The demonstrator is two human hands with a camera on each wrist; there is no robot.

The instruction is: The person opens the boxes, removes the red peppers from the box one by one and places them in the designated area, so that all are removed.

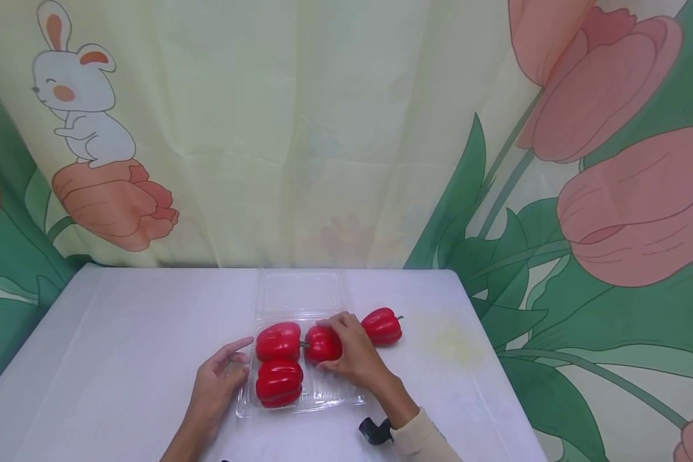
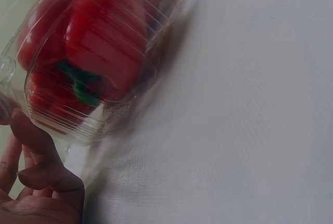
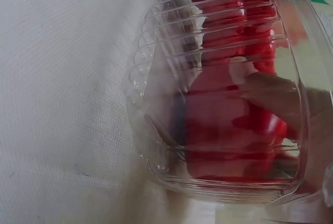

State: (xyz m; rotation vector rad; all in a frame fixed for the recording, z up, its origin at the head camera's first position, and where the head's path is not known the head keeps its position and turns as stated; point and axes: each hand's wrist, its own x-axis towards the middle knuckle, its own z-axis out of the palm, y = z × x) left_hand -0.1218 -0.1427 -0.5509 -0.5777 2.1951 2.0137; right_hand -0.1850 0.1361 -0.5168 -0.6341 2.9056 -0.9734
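Note:
A clear plastic clamshell box lies on the table with its lid folded back. Two red bell peppers sit in its left half, a rear pepper and a front pepper. My right hand grips another red bell pepper over the box's right half, its stem pointing left toward the rear pepper. Through the box wall, the right wrist view shows this pepper with fingers on it. My left hand rests against the box's left side, fingertips right at the rim.
One more red bell pepper lies on the white tabletop, right of the box. A black fitting shows beside the right wrist. Behind the table's far edge hangs a printed curtain.

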